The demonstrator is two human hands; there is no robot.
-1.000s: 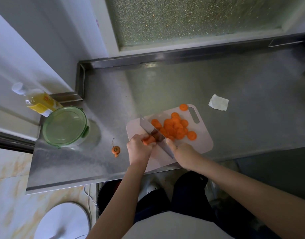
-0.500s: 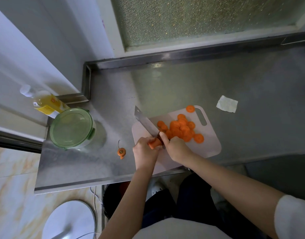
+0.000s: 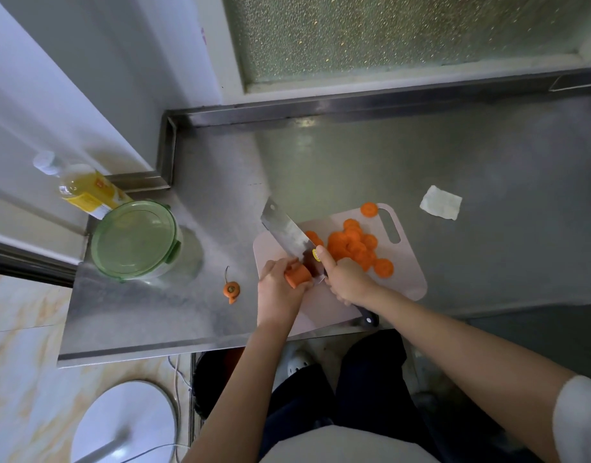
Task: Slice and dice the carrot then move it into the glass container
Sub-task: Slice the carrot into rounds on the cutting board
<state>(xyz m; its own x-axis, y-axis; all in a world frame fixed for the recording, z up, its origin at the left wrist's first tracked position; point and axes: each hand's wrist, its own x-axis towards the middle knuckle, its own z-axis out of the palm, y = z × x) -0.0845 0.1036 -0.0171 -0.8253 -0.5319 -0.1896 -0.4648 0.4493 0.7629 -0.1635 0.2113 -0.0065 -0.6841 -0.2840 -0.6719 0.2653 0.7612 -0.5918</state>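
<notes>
A short carrot stub lies on the pale pink cutting board, pinched in my left hand. My right hand grips the handle of a cleaver, forefinger stretched along the blade, which stands right beside the stub's cut face. A pile of round carrot slices lies on the board to the right of the blade, one slice apart near the board's handle slot. The glass container with a green lid stands closed at the left of the steel counter.
The cut-off carrot top lies on the counter left of the board. A yellow bottle stands behind the container. A white paper scrap lies right of the board. The counter's front edge runs just under my wrists.
The cleaver has come up and back onto the stub between cuts, and my right forefinger now lies along the blade. The carrot stub is shorter. The head view has drifted slightly.
</notes>
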